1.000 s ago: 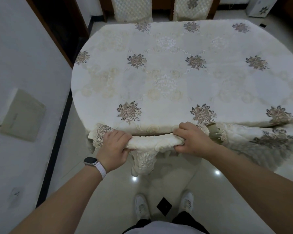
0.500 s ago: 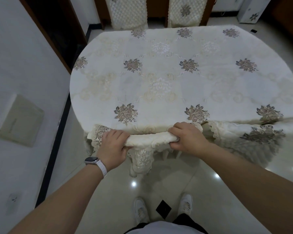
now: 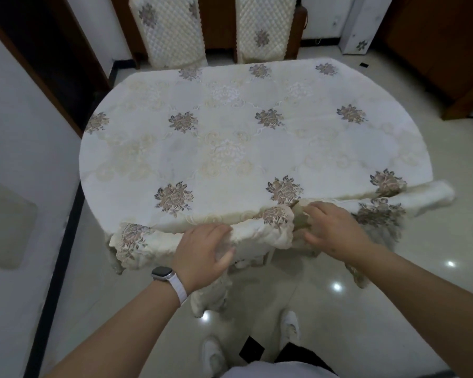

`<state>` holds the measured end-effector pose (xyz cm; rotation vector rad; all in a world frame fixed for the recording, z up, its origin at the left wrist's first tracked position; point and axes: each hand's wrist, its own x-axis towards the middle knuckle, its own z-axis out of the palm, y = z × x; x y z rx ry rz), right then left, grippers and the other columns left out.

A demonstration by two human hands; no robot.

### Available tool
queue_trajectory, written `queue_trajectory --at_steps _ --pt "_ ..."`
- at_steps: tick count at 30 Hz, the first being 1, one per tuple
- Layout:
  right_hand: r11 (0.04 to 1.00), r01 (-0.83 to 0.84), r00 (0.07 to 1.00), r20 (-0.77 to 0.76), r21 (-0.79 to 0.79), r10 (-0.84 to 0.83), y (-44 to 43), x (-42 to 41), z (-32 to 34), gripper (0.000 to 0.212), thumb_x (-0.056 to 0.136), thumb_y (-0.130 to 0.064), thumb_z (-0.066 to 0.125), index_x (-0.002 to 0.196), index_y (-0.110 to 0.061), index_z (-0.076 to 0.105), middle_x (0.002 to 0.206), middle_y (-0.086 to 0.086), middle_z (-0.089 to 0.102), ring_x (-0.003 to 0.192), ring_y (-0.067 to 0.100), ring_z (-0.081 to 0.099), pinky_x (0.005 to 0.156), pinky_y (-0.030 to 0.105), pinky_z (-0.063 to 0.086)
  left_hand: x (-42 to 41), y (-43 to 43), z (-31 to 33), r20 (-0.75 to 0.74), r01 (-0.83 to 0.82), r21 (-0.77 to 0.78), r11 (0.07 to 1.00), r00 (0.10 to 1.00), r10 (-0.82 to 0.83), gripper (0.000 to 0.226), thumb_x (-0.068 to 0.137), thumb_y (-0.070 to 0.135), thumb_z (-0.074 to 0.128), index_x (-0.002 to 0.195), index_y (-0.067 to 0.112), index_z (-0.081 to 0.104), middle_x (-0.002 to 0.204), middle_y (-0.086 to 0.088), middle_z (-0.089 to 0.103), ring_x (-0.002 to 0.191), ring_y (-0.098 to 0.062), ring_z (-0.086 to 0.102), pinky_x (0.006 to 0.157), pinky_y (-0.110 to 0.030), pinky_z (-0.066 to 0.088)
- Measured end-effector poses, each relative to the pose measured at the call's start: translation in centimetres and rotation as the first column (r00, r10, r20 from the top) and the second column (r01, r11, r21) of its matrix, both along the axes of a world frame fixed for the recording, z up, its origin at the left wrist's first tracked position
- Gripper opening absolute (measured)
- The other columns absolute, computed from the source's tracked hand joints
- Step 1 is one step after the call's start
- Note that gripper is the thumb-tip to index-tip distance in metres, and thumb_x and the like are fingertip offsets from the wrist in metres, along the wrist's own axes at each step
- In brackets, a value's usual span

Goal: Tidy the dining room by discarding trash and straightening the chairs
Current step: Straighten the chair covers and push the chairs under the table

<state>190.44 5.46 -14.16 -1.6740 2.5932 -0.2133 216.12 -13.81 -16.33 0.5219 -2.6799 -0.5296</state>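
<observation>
A dining chair's back (image 3: 260, 237), under a cream lace cover with brown flowers, stands against the near edge of the oval table (image 3: 230, 148). My left hand (image 3: 202, 252), with a watch on the wrist, curls over the top of this chair back. My right hand (image 3: 335, 231) lies against the cover's right end with its fingers spread. A second covered chair back (image 3: 421, 199) sits to the right along the same edge. Two quilted chairs (image 3: 170, 31) (image 3: 265, 25) stand at the far side.
A white wall (image 3: 25, 132) with a black baseboard runs close along the left. Glossy floor tiles (image 3: 339, 309) lie under my feet. Dark wooden furniture (image 3: 448, 50) fills the back right, beside a white appliance (image 3: 358, 25).
My right hand has loosened from a closed grip on the chair top to spread fingers. My left hand has slid right along the top. The view has tilted up toward the far chairs.
</observation>
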Motion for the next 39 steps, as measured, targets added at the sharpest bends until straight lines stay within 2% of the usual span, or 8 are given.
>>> queue_trajectory --at_steps 4,10,13,18,28,31,34,39 --pt "0.998 -0.007 0.999 -0.05 0.069 0.011 1.7 -3.7 -0.6 0.056 0.07 -0.033 0.082 0.116 -0.007 0.063 0.111 0.011 0.065 0.095 0.034 0.063 0.076 0.043 0.054 -3.8 1.8 0.3 0.044 -0.034 -0.003 0.999 0.998 0.034 0.039 0.086 0.046 0.054 0.111 0.019 0.065 0.104 0.004 0.069 0.092 -0.019 0.065 0.077 -0.035 0.053" --pt "0.98 -0.046 0.992 -0.105 0.193 0.067 2.3 -8.3 -1.4 0.05 0.081 -0.044 0.065 0.121 -0.015 0.057 0.111 0.005 0.062 0.1 0.029 0.06 0.081 0.04 0.049 -9.7 4.1 -0.2 0.195 -0.1 -0.084 0.991 0.974 0.115 0.041 0.085 0.051 0.047 0.11 0.022 0.063 0.098 0.005 0.068 0.087 -0.019 0.065 0.068 -0.032 0.051" --pt "0.963 -0.067 0.985 -0.134 0.261 0.105 2.7 -10.7 -1.7 0.045 0.085 -0.048 0.056 0.121 -0.022 0.054 0.105 0.0 0.061 0.096 0.026 0.06 0.075 0.036 0.044 -12.9 5.1 -0.5 0.367 -0.119 -0.133 0.984 0.916 0.161 0.042 0.09 0.052 0.046 0.118 0.022 0.056 0.107 0.001 0.065 0.096 -0.023 0.062 0.072 -0.035 0.049" --pt "0.935 -0.137 0.973 -0.131 0.328 0.188 2.5 -12.1 -1.4 0.039 0.091 -0.047 0.051 0.12 -0.022 0.048 0.109 0.0 0.058 0.098 0.024 0.06 0.064 0.032 0.035 -15.4 5.8 -0.7 0.467 -0.19 -0.207 0.96 0.843 0.268 0.035 0.096 0.051 0.045 0.113 0.021 0.054 0.104 -0.001 0.063 0.095 -0.025 0.06 0.066 -0.034 0.041" --pt "0.932 -0.168 0.977 -0.075 0.32 0.202 2.5 -12.9 -0.6 0.033 0.09 -0.049 0.048 0.114 -0.026 0.051 0.107 -0.005 0.059 0.1 0.022 0.059 0.062 0.03 0.032 -15.4 5.7 -1.1 0.433 -0.189 -0.241 0.952 0.857 0.28 0.033 0.094 0.052 0.048 0.104 0.022 0.06 0.091 0.001 0.061 0.09 -0.024 0.06 0.059 -0.033 0.035" --pt "0.929 -0.186 0.974 -0.064 0.319 0.217 2.7 -13.0 -0.5 0.035 0.091 -0.05 0.047 0.114 -0.024 0.051 0.107 -0.005 0.059 0.1 0.022 0.06 0.063 0.03 0.032 -15.4 5.7 -1.3 0.409 -0.184 -0.241 0.953 0.871 0.272 0.033 0.092 0.051 0.052 0.104 0.023 0.063 0.089 0.0 0.063 0.087 -0.026 0.061 0.06 -0.034 0.038" --pt "0.93 -0.196 0.975 -0.043 0.31 0.219 2.6 -13.1 -0.4 0.037 0.09 -0.053 0.047 0.114 -0.024 0.052 0.107 -0.004 0.059 0.101 0.023 0.059 0.063 0.03 0.032 -15.4 5.6 -1.3 0.381 -0.179 -0.25 0.952 0.885 0.267 0.03 0.087 0.05 0.06 0.095 0.021 0.066 0.081 -0.001 0.063 0.079 -0.028 0.062 0.056 -0.034 0.043" --pt "0.943 -0.172 0.982 -0.032 0.285 0.189 2.7 -13.3 -0.3 0.038 0.089 -0.054 0.047 0.114 -0.026 0.053 0.105 -0.005 0.059 0.1 0.022 0.059 0.063 0.03 0.033 -15.2 5.7 -1.4 0.343 -0.13 -0.304 0.944 0.909 0.236 0.026 0.076 0.041 0.077 0.082 0.019 0.065 0.067 -0.001 0.058 0.061 -0.027 0.059 0.045 -0.031 0.038"
